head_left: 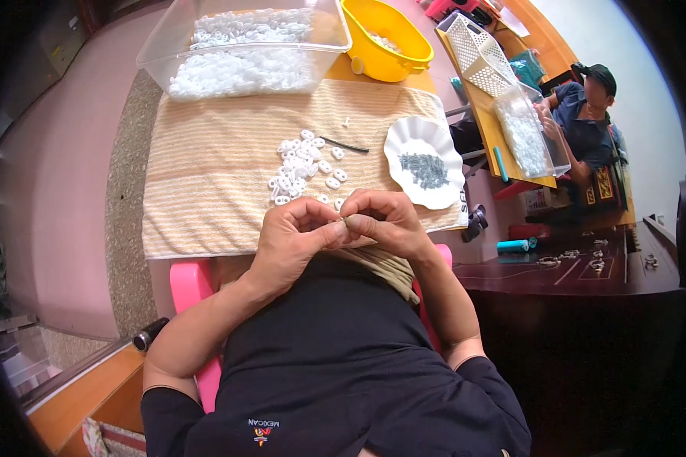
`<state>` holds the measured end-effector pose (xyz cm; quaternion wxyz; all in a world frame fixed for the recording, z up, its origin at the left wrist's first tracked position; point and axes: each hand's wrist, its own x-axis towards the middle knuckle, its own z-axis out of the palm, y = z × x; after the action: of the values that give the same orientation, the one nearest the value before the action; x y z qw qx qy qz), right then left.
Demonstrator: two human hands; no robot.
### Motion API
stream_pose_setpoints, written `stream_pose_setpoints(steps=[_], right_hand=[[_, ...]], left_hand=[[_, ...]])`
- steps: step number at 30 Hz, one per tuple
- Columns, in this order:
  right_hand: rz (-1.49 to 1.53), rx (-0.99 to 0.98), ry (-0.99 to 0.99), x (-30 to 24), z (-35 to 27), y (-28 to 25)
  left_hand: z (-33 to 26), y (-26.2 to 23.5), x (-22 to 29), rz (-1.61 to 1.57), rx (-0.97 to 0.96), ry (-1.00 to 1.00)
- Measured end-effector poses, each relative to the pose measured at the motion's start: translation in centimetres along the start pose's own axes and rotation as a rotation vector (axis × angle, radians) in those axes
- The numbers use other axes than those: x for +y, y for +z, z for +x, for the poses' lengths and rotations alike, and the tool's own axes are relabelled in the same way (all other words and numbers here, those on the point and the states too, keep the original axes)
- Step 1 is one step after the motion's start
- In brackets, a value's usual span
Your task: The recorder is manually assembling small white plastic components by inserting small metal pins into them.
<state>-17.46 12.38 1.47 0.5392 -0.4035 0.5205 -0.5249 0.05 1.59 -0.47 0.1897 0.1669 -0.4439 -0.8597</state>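
Note:
My left hand (297,238) and my right hand (385,223) meet at the near edge of the towel-covered table. Thumbs and fingertips of both are pinched together on something tiny, too small and too covered to name. Just beyond them lies a loose pile of small white plastic pieces (297,164), oval with two holes each. A few more such pieces lie singly to the right of the pile. A thin black rod (344,145) rests beside the pile's far side. Farther off is a small white peg-like piece (347,122).
A scalloped white dish (400,137) with small grey pieces stands to the right on the striped towel (198,175). At the back are a clear bin (331,38) of white pieces and a yellow tub (392,67). A person (579,114) sits at another table, far right.

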Motion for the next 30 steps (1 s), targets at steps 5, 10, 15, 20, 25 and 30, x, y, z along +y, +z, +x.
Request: stream_pose_setpoints(steps=[5, 10, 15, 20, 25, 30], right_hand=[[0.036, 0.009, -0.011, -0.5, 0.0, 0.4], [-0.215, 0.010, -0.160, -0.3, -0.1, 0.1], [-0.653, 0.035, -0.367, -1.0, 0.1, 0.5], [-0.879, 0.116, -0.532, -0.8, 0.1, 1.2], [-1.115, 0.341, -0.550, -0.8, 0.4, 0.2], [-1.395, 0.464, -0.541, -0.7, 0.9, -2.3]], left_hand=[[0.1, -0.1, -0.2, 0.008, 0.010, -0.003], [0.1, 0.0, -0.1, 0.006, 0.014, -0.015], [0.2, -0.3, -0.3, -0.007, 0.014, -0.047], [0.2, -0.2, 0.1, -0.064, 0.006, -0.115], [0.2, -0.2, 0.1, -0.065, 0.018, -0.128], [0.2, -0.3, 0.1, -0.046, 0.012, -0.147]])
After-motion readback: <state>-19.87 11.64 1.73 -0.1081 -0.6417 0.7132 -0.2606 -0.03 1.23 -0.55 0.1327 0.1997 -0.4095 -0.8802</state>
